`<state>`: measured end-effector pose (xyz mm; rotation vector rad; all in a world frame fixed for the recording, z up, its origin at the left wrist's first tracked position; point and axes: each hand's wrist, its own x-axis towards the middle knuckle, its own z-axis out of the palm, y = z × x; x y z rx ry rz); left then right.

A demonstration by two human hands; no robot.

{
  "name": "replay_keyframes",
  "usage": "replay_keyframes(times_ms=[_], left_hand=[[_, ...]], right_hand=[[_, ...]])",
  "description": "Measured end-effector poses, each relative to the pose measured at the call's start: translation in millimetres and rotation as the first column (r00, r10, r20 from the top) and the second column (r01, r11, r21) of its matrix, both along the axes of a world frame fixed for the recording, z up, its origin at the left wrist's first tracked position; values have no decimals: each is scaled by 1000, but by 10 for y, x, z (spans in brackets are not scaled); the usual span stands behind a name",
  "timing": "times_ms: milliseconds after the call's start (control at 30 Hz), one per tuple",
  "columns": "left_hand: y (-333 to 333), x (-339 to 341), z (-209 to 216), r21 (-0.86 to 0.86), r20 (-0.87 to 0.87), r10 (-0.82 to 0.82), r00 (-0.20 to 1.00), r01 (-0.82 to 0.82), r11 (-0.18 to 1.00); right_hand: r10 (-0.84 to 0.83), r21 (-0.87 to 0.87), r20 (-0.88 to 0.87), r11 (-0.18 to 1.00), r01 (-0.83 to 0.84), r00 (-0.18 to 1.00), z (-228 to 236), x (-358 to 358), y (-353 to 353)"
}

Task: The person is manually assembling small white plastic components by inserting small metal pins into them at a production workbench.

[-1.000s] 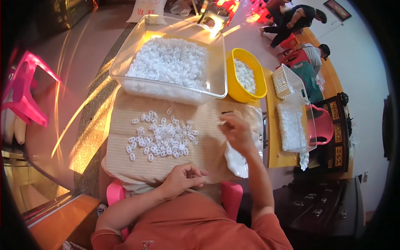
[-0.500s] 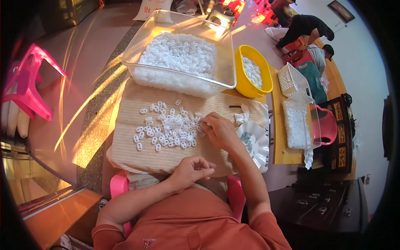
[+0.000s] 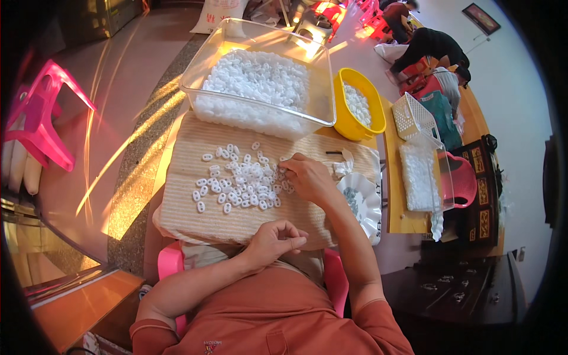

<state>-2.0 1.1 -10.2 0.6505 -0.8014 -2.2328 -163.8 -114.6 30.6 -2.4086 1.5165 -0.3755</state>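
Note:
A loose pile of small white oval two-holed plastic pieces [image 3: 242,183] lies spread on a striped cloth [image 3: 183,222] in front of me. At the pile's right edge is my right hand [image 3: 309,178], palm down and fingers bent together, its tips among the pieces; whatever they pinch is hidden. My left hand [image 3: 273,241] rests near my lap at the cloth's front edge. Its fingers are curled and the thumb lies against the index finger; I cannot make out anything between them. A white scalloped dish [image 3: 370,219] with small greyish contents sits beside my right forearm.
Behind the pile stands a clear plastic bin [image 3: 260,109] full of white pieces, with a yellow tub [image 3: 378,115] to its right. A dark slim tool [image 3: 333,152] lies near the dish. Farther right are a white basket [image 3: 408,115] and another clear bin [image 3: 448,177]. Other people sit beyond.
My right hand has shifted slightly up and left along the pile's edge. The left hand stays nearly still. The whole view has shifted a little.

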Motion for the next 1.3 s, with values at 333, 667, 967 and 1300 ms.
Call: replay_keyframes(times_ms=[333, 667, 967, 1300], left_hand=[[6, 5, 0, 27, -17, 18, 1000, -18, 999], [8, 14, 13, 52, -24, 23, 999, -21, 998], [16, 8, 20, 41, 5, 37, 999, -38, 998], [19, 6, 12, 17, 8, 45, 999, -45, 999]], right_hand=[[5, -28, 128, 1000, -2, 992, -18, -59, 99], [-102, 44, 283, 995, 94, 954, 19, -39, 175], [3, 57, 109, 998, -9, 994, 52, 34, 161], [3, 16, -21, 1000, -2, 1000, 41, 144, 173]])
